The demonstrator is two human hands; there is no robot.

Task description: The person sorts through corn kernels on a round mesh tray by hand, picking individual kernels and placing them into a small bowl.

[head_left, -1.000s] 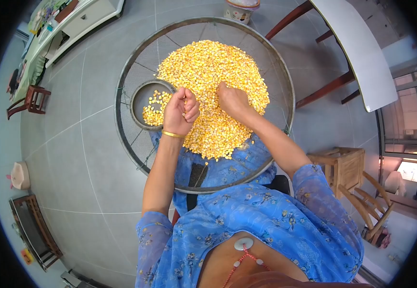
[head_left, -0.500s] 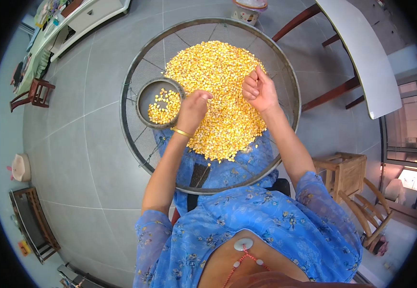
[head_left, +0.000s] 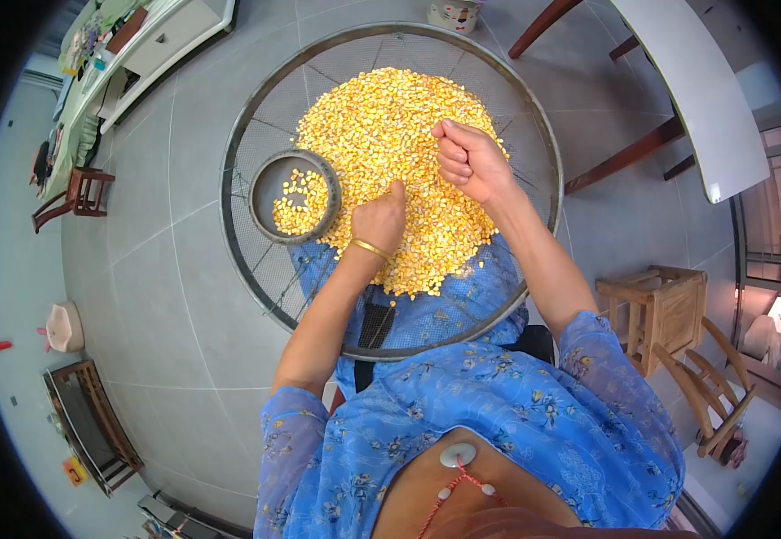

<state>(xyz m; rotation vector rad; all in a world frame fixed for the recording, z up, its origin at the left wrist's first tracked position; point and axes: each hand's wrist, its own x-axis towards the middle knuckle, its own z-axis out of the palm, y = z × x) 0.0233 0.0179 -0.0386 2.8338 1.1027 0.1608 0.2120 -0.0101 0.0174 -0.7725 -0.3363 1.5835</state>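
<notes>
1. The corn kernels point(head_left: 390, 112) lie heaped in a broad, uneven mound on a large round sieve point(head_left: 399, 354), filling most of its middle.
2. They are bright yellow, many deepening to orange, with pale, whitish patches scattered all through; their surfaces look smooth and slightly glossy.
3. The pile is thick at its centre and thins at the edge, where single kernels stand apart on the mesh, one of them near the side closest to the person.
4. A dark grey round bowl point(head_left: 334, 193) sits on the left part of the sieve, beside the mound. A smaller batch of kernels lies loose inside it, spread over part of its dark floor.
5. The left grip point(head_left: 379, 223), with a gold bracelet point(head_left: 370, 248) at the wrist, is over the mound, back upward, its index finger pointing down at the kernels. The other fingertips are hidden, so whether it grasps anything cannot be told.
6. The right grip point(head_left: 475, 165) is over the right half of the mound, fingers curled inward and loosely clenched; what lies inside, if anything, is hidden.
7. Blue floral cloth point(head_left: 498, 395) shows through the sieve's near mesh.
</notes>
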